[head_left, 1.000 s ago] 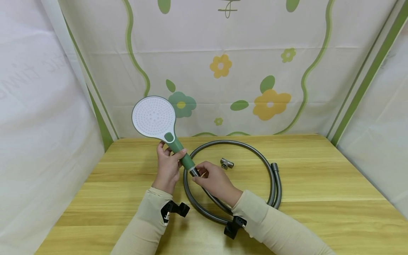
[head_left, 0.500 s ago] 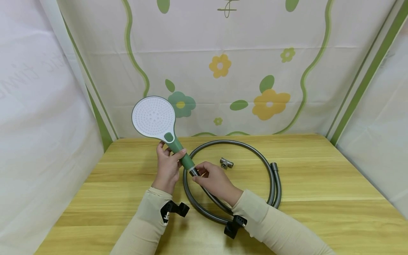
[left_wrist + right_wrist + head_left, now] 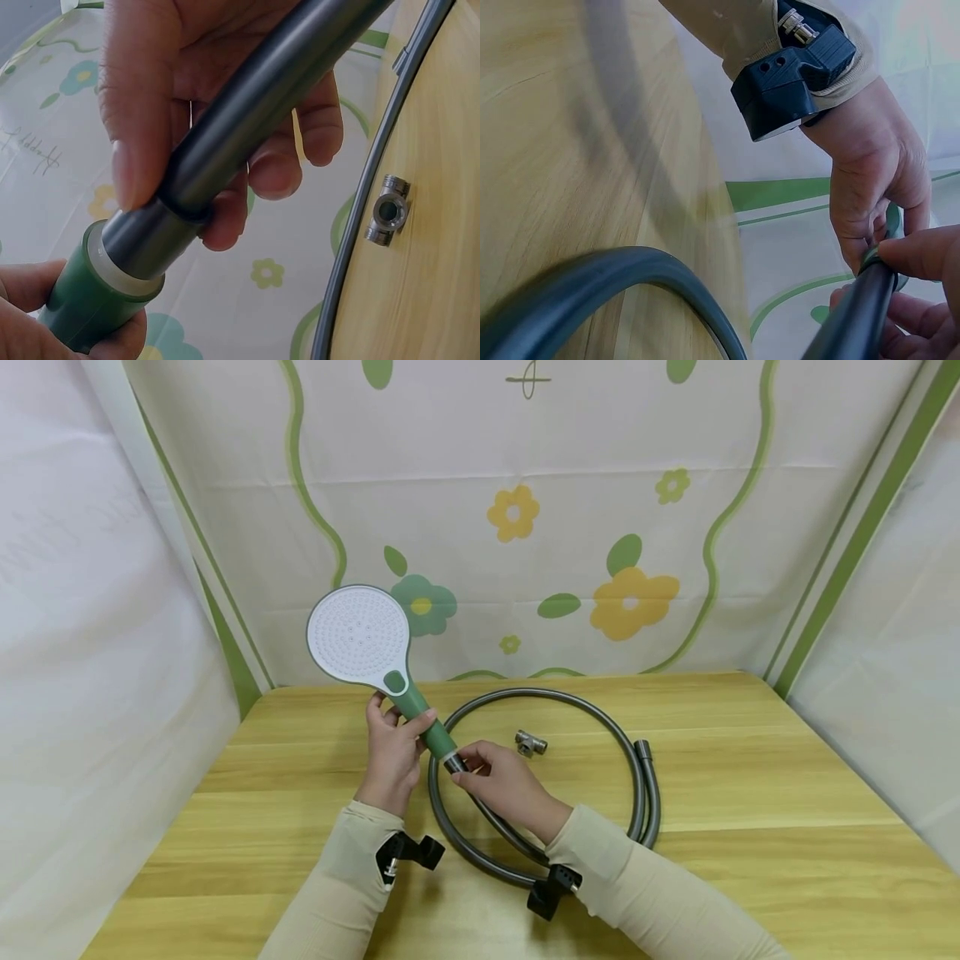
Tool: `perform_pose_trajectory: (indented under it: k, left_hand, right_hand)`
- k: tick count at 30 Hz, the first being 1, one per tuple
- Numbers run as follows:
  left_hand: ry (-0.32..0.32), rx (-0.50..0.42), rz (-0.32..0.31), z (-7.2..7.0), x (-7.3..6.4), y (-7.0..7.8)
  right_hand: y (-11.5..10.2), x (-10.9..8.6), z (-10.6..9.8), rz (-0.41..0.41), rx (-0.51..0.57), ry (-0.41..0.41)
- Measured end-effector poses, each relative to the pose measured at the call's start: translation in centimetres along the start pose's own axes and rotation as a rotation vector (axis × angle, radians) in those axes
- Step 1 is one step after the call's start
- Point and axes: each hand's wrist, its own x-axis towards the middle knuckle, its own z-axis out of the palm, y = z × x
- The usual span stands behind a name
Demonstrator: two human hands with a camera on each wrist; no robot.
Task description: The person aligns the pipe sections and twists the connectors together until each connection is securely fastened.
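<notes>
My left hand grips the green handle of a shower head, whose round white spray face is tilted up toward the head camera. At the handle's lower end, my right hand pinches the dark metal end nut of a shower hose. In the left wrist view the nut sits up against the pale ring at the handle's end, thumb on one side and fingertips on the other. From there the grey hose runs down under the right wrist and loops on the table. Its other end lies at the right.
A small metal T-shaped fitting lies on the wooden table inside the hose loop. White cloth walls with printed flowers enclose the table at the back and both sides. Both wrists carry black camera mounts.
The head view has shifted slightly, so everything sits a little further left and higher. Both hands keep their hold on the shower head and hose nut, with no clear movement between them.
</notes>
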Motion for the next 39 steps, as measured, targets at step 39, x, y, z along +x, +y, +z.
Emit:
perform_pose_trajectory:
  k: [39]
  left_hand:
    - [0.006, -0.009, -0.009, 0.13, -0.08, -0.02]
  right_hand:
    - [0.35, 0.06, -0.25, 0.052, 0.083, -0.066]
